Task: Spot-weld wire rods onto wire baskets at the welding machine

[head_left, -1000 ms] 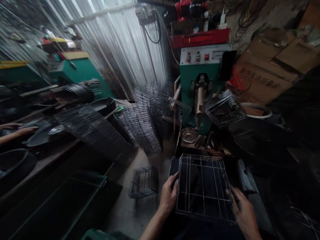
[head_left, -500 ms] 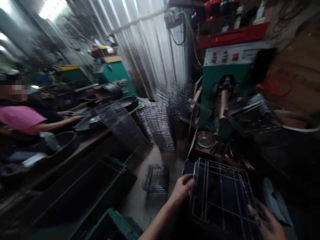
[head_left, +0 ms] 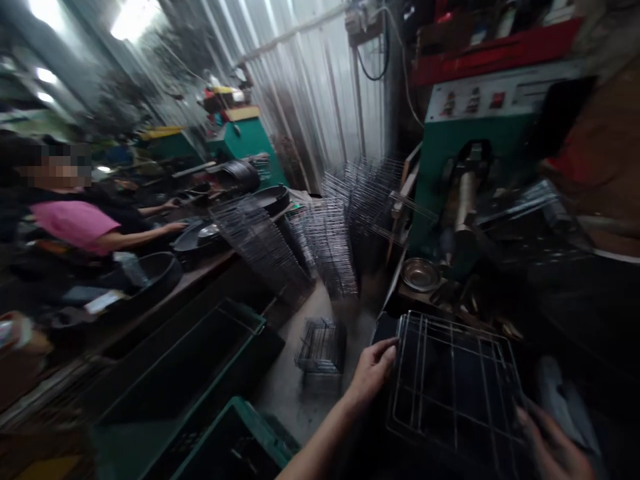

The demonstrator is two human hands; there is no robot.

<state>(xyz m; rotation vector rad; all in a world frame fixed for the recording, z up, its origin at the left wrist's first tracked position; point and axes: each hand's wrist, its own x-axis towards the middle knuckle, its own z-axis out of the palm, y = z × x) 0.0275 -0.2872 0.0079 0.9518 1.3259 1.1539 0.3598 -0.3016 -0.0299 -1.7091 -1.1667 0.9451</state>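
Observation:
A rectangular wire rack (head_left: 454, 373) lies before me at the lower right, over something dark. My left hand (head_left: 375, 363) is closed on its left edge near the far corner, thumb and fingers at the wire. My right hand (head_left: 553, 437) is at the rack's right edge, its fingers curled at the wire; motion blurs it and shadow hides part of it. Just left of my left hand, a small stack of wire frames (head_left: 320, 345) sits on the floor.
Tall stacks of wire racks (head_left: 330, 247) lean ahead. A green machine (head_left: 450, 160) stands right, with a metal dish (head_left: 421, 275) below it. Green crates (head_left: 245, 433) fill the lower left. Beyond them, a person in a pink and black top (head_left: 77, 223) works at a bench.
The view has swung left, so the surroundings appear shifted to the right. Both my hands stay at the rack's sides. The co-worker at left shows more fully.

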